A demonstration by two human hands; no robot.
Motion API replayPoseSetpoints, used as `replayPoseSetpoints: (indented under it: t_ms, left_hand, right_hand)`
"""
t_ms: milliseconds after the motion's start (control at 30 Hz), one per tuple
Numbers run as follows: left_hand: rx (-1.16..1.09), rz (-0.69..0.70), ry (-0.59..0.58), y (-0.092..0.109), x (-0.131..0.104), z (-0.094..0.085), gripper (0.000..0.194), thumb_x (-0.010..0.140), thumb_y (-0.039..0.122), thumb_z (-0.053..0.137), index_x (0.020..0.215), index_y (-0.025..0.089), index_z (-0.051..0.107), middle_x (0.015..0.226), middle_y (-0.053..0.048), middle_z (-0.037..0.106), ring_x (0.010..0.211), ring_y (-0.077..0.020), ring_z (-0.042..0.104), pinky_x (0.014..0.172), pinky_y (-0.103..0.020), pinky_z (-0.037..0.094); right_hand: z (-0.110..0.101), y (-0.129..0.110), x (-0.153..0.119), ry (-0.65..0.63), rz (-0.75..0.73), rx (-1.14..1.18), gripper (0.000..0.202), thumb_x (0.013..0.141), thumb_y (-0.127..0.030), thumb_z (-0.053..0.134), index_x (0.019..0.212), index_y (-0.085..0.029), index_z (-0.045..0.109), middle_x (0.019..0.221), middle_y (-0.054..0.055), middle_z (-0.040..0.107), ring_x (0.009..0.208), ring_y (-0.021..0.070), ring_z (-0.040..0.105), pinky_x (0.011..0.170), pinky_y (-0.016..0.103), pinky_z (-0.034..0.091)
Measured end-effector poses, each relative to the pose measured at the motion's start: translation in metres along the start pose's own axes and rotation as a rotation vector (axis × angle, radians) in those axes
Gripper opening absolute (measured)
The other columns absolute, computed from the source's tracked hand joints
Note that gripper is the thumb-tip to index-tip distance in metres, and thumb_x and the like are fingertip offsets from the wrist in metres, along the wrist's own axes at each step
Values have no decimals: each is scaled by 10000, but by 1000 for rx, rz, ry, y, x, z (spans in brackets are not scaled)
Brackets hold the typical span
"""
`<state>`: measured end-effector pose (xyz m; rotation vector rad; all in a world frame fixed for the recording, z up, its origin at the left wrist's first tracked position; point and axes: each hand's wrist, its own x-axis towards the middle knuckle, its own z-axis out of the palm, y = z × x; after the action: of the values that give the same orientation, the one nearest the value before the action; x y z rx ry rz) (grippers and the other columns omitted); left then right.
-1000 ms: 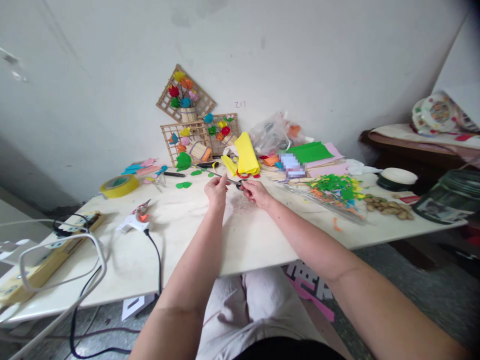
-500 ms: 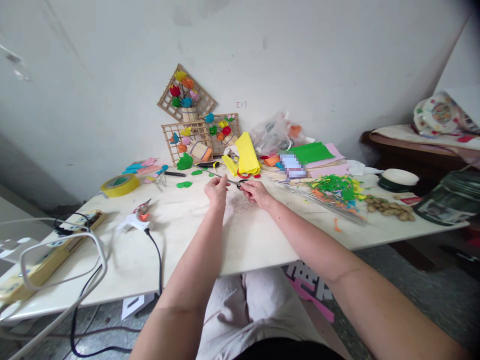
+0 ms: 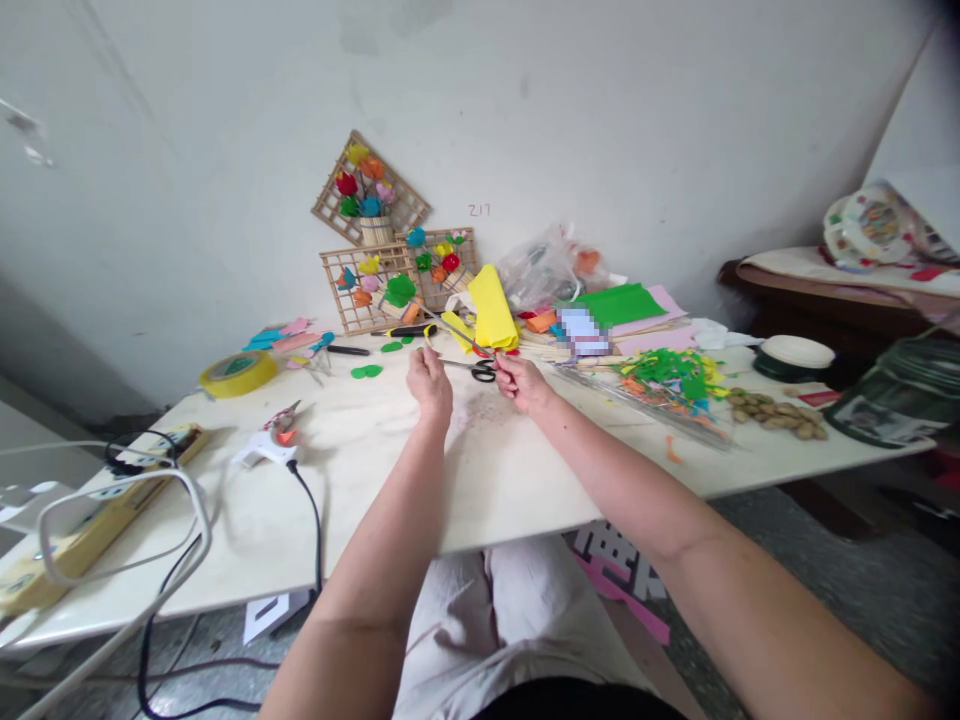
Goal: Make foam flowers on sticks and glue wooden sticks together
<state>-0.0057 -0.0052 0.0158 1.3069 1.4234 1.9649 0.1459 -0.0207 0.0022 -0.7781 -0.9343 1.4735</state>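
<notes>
- The right hand [image 3: 517, 383] is mostly closed, and its fingers pinch the low end of a thin stick [image 3: 461, 335].
- The stick leans up and to the left, and a green leaf [image 3: 401, 290] is at its top end.
- The leaf shows in front of the small brown fence [image 3: 335, 290] at the low left.
- The left hand [image 3: 430, 385] has its fingers bent in and close together. I cannot tell if it has hold of anything.
- The scissors [image 3: 484, 371] are between the two hands. Their black loops are just beside the right hand, and the blades point at the left hand. I cannot tell if they touch the table [image 3: 375, 480].
- Green paper bits [image 3: 366, 371] lie on the table, to the left of the left hand.
- A black and yellow knife [image 3: 405, 331] and folded yellow paper [image 3: 491, 308] are behind the hands.
- A roll of yellow tape [image 3: 238, 372] and a white glue gun [image 3: 268, 446] are on the left side.
- A pile of colored scraps [image 3: 671, 378], some peanuts [image 3: 780, 414] and a big jar [image 3: 900, 395] are on the right side.
</notes>
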Motion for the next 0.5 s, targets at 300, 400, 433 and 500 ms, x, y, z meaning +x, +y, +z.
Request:
replayPoseSetpoints:
  t_ms: [300, 400, 433, 500]
  left_hand:
    - [-69, -203, -24, -2, 7, -7, 256, 691, 393, 612, 624, 148, 578, 502, 36, 459, 469, -81, 407, 482, -215, 330]
    - [-151, -239, -147, 4, 2, -7, 363, 718, 481, 566, 708, 126, 637, 516, 18, 497, 426, -67, 376, 424, -204, 296]
    - [-180, -239, -177, 5, 0, -6, 392, 720, 501, 560, 746, 120, 650, 542, 4, 530, 426, -64, 382, 419, -199, 300]
    - [-214, -229, -212, 7, -1, -6, 430, 712, 530, 564, 780, 117, 660, 607, -27, 592, 443, -62, 406, 420, -190, 318]
  right_hand:
    - [3, -3, -2, 27, 12, 11, 298, 717, -406, 661, 639, -156, 517, 361, -107, 318, 287, 21, 202, 292, 156, 141]
    - [4, -4, -4, 31, 27, -21, 297, 728, -411, 647, 644, -156, 518, 367, -106, 312, 291, 21, 203, 297, 154, 140]
    - [5, -5, -4, 29, 31, -35, 297, 730, -412, 644, 647, -156, 518, 368, -106, 310, 292, 22, 203, 299, 155, 139]
    - [5, -4, -5, 21, 38, -64, 288, 729, -403, 643, 649, -156, 520, 370, -104, 311, 294, 22, 201, 301, 156, 135]
